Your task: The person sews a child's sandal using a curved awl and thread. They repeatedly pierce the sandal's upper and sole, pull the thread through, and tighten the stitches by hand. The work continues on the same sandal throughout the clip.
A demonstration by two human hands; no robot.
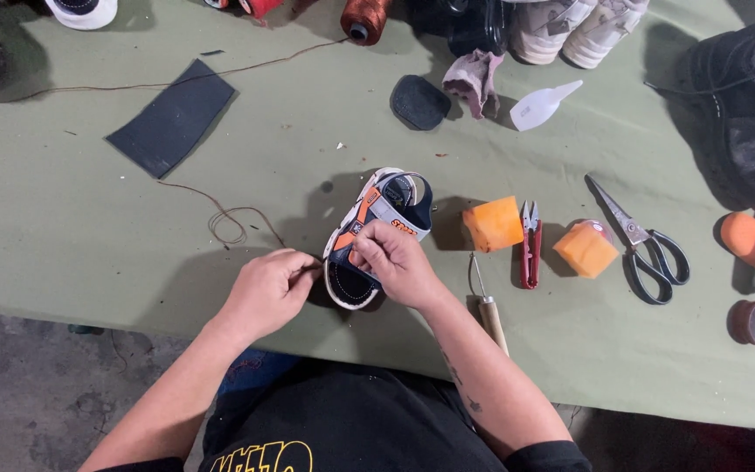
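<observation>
A small child's sandal (376, 229) in navy, orange and grey with a white sole lies on the green table cover (63, 210) in front of me. My right hand (395, 262) rests on its near end and grips the strap and sole. My left hand (266, 293) sits just left of the sandal with fingers pinched on a thin brown thread (236, 218) that loops away to the left across the table.
Right of the sandal lie two orange blocks (493, 224) (585, 249), red thread snips (529, 243), an awl (485, 301) and black scissors (644, 245). A dark rubber sheet (172, 116), a black pad (419, 102), thread spools (363, 17) and shoes (744, 105) sit farther back.
</observation>
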